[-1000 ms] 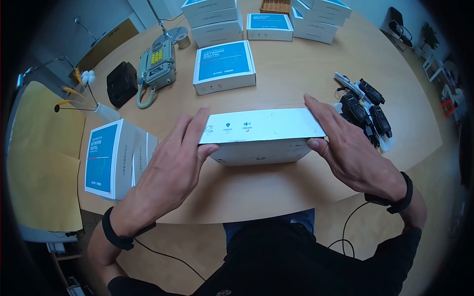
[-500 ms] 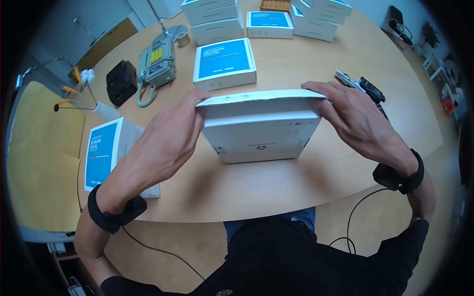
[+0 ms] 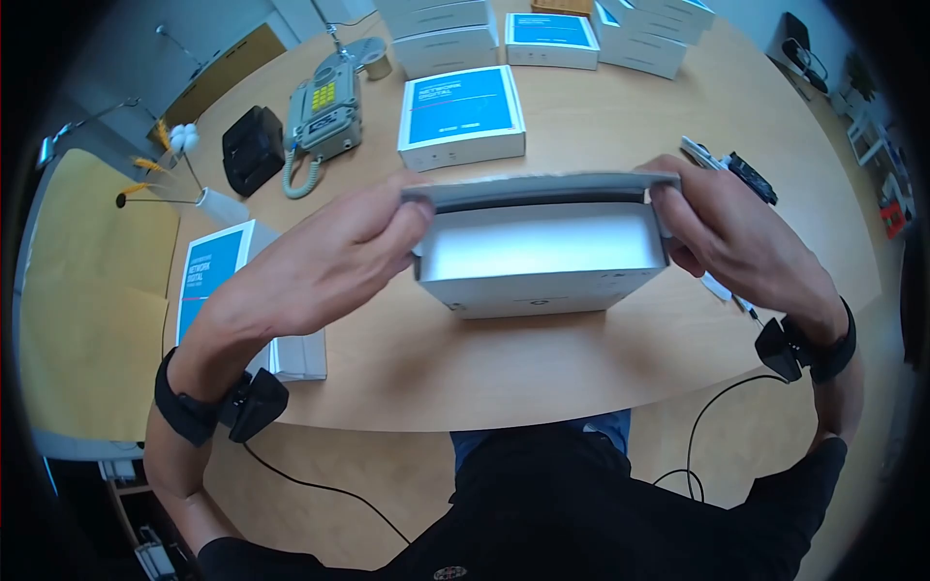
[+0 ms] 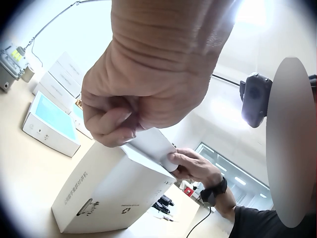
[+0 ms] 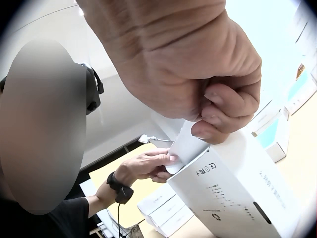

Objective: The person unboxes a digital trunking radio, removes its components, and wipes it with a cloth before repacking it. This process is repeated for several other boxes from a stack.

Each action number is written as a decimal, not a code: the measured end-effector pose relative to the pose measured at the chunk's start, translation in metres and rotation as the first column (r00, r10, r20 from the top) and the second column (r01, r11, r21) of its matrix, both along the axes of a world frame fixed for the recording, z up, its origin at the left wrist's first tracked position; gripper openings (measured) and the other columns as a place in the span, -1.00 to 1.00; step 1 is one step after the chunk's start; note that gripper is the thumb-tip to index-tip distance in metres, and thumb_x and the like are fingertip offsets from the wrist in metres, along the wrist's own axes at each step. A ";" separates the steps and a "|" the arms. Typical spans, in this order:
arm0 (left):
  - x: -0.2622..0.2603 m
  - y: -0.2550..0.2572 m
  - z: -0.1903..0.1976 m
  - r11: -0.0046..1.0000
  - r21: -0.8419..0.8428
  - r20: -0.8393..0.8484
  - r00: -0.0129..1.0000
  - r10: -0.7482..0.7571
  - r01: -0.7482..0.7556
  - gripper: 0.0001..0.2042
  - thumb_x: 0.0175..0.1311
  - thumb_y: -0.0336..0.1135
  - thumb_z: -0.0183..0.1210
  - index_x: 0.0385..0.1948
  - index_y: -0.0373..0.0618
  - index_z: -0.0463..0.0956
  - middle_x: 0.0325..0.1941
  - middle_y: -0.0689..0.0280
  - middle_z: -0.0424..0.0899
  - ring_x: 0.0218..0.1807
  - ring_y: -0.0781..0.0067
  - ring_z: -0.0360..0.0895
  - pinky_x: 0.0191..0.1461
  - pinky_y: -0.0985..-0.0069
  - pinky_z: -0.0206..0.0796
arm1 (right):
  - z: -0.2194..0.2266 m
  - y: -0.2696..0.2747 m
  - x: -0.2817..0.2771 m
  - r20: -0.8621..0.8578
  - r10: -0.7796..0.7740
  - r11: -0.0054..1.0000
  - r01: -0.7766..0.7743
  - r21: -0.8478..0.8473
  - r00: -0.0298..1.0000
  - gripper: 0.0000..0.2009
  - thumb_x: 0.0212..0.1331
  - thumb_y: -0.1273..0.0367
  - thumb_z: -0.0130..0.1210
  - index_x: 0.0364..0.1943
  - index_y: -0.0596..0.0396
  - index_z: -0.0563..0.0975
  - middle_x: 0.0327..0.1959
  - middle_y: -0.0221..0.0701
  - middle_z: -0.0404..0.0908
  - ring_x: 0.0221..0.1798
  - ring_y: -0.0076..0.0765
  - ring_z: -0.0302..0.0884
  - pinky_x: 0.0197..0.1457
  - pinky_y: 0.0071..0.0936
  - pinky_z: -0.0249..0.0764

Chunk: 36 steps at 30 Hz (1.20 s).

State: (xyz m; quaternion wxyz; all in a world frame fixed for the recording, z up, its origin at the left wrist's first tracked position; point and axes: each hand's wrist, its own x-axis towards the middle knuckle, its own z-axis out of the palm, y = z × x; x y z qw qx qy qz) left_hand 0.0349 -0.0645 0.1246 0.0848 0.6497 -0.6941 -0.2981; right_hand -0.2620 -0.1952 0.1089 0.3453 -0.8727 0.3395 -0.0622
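A white cardboard box (image 3: pixel 538 295) stands upright on the table in front of me, its top lid flap (image 3: pixel 542 188) partly lifted. My left hand (image 3: pixel 315 263) pinches the left end of the flap, thumb against it and fingers curled. At the other end my right hand (image 3: pixel 746 232) grips the flap in the same way. A recycling mark shows on the box's side (image 4: pixel 130 191) in the left wrist view. In the right wrist view, printed symbols run down the box wall (image 5: pixel 218 193), which has a dark slot. The inside of the box is hidden.
To the left stand more white boxes with blue fronts (image 3: pixel 211 276). A blue-topped box (image 3: pixel 460 111) lies beyond the hands, with stacked boxes (image 3: pixel 446 48) behind it. A grey telephone (image 3: pixel 327 111), black case (image 3: pixel 254 150) and black handheld devices (image 3: pixel 751 179) are also on the table.
Both hands have shifted from the box's top sides to the flap's ends and curled round it. The flap has swung up from lying flat on the box, opening a gap at the near edge.
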 end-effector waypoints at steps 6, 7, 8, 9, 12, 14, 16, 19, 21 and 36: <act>-0.008 0.012 -0.017 0.958 -0.196 0.317 0.938 -0.142 0.211 -0.30 0.49 -0.06 0.13 0.54 -0.14 0.07 0.07 -0.02 0.52 0.02 -0.07 0.56 0.08 0.17 0.43 | -0.041 0.004 -0.020 -0.057 0.171 0.845 -0.176 -0.505 0.984 -0.39 0.54 -0.03 -0.15 0.42 0.15 0.29 0.01 0.06 0.59 0.05 -0.01 0.64 0.02 -0.19 0.59; -0.009 0.014 -0.028 0.922 -0.270 0.385 0.909 -0.160 0.277 -0.10 0.30 -0.02 0.29 0.58 -0.08 -0.06 0.23 -0.04 0.42 0.08 -0.13 0.54 0.10 0.13 0.45 | -0.029 0.014 -0.019 -0.210 0.140 0.906 -0.211 -0.367 0.968 -0.23 0.36 -0.01 0.12 0.51 0.12 0.15 0.36 0.12 0.36 0.29 0.17 0.51 0.20 -0.13 0.59; -0.009 0.015 -0.038 0.920 -0.270 0.381 0.909 -0.168 0.283 -0.10 0.30 -0.02 0.29 0.58 -0.08 -0.06 0.23 -0.04 0.42 0.08 -0.13 0.54 0.10 0.13 0.45 | -0.038 0.015 -0.019 -0.214 0.133 0.908 -0.205 -0.364 0.968 -0.23 0.36 -0.01 0.12 0.51 0.12 0.15 0.36 0.12 0.36 0.29 0.17 0.51 0.20 -0.13 0.59; -0.009 0.017 -0.048 0.896 -0.335 0.387 0.910 -0.152 0.292 -0.07 0.26 -0.04 0.32 0.58 -0.10 -0.05 0.22 -0.05 0.43 0.09 -0.13 0.55 0.09 0.14 0.47 | -0.055 0.015 -0.018 -0.082 0.174 0.851 -0.192 -0.488 0.981 -0.21 0.31 0.10 0.21 0.50 0.14 0.14 0.33 0.06 0.37 0.14 0.16 0.55 0.14 -0.13 0.60; -0.012 0.018 -0.052 0.889 -0.359 0.390 0.911 -0.132 0.283 -0.10 0.28 0.02 0.29 0.55 -0.16 -0.01 0.23 -0.05 0.43 0.10 -0.08 0.56 0.07 0.20 0.53 | -0.068 0.020 -0.020 0.070 0.208 0.834 -0.139 -0.534 0.976 -0.15 0.12 0.36 0.39 0.48 0.17 0.15 0.31 -0.01 0.34 0.03 0.14 0.58 0.09 -0.14 0.63; -0.013 0.021 -0.049 0.912 -0.328 0.395 0.913 -0.104 0.246 -0.14 0.35 0.10 0.23 0.53 -0.19 0.03 0.24 -0.03 0.44 0.12 -0.02 0.58 0.06 0.25 0.56 | -0.068 0.022 -0.020 0.124 0.202 0.890 -0.129 -0.438 0.971 -0.19 0.10 0.41 0.38 0.43 0.22 0.20 0.28 0.00 0.36 0.06 0.14 0.57 0.02 -0.15 0.66; -0.017 0.024 -0.043 0.991 0.045 -0.419 0.898 0.130 -0.123 -0.18 0.45 0.31 -0.02 0.46 -0.25 0.10 0.25 0.03 0.45 0.16 0.17 0.59 0.08 0.34 0.57 | -0.071 0.028 -0.022 0.164 0.258 0.851 -0.143 -0.505 0.952 -0.20 0.07 0.44 0.39 0.42 0.23 0.22 0.26 0.00 0.38 0.08 0.14 0.56 -0.01 -0.16 0.67; -0.022 0.043 -0.064 0.916 0.306 -0.571 0.719 0.395 -0.260 -0.21 0.52 0.36 -0.23 0.45 -0.23 0.10 0.25 0.10 0.44 0.26 0.30 0.50 0.28 0.30 0.45 | -0.083 0.049 -0.035 0.235 0.303 0.822 -0.129 -0.555 0.923 -0.18 -0.05 0.46 0.44 0.37 0.24 0.27 0.23 0.05 0.43 0.05 0.12 0.60 -0.12 -0.22 0.69; -0.039 0.060 -0.077 0.843 0.422 -0.665 0.517 0.538 -0.335 -0.31 0.57 0.19 -0.14 0.50 -0.15 0.04 0.36 0.11 0.36 0.40 0.27 0.35 0.41 0.25 0.31 | -0.092 0.068 -0.048 0.275 0.330 0.849 -0.157 -0.504 0.903 -0.15 -0.05 0.32 0.50 0.36 0.21 0.29 0.29 0.09 0.39 0.01 0.10 0.63 -0.14 -0.23 0.71; -0.049 0.110 -0.136 0.880 -0.367 -0.621 0.784 0.009 -0.301 -0.23 0.51 -0.09 -0.03 0.55 -0.42 -0.15 0.61 -0.22 -0.05 0.63 -0.12 -0.02 0.65 0.11 -0.15 | -0.146 0.125 -0.035 0.543 -0.302 0.855 -0.030 0.518 0.783 0.01 0.32 0.29 0.22 0.58 0.27 -0.31 0.52 0.08 0.09 0.48 -0.01 0.30 0.47 -0.09 0.34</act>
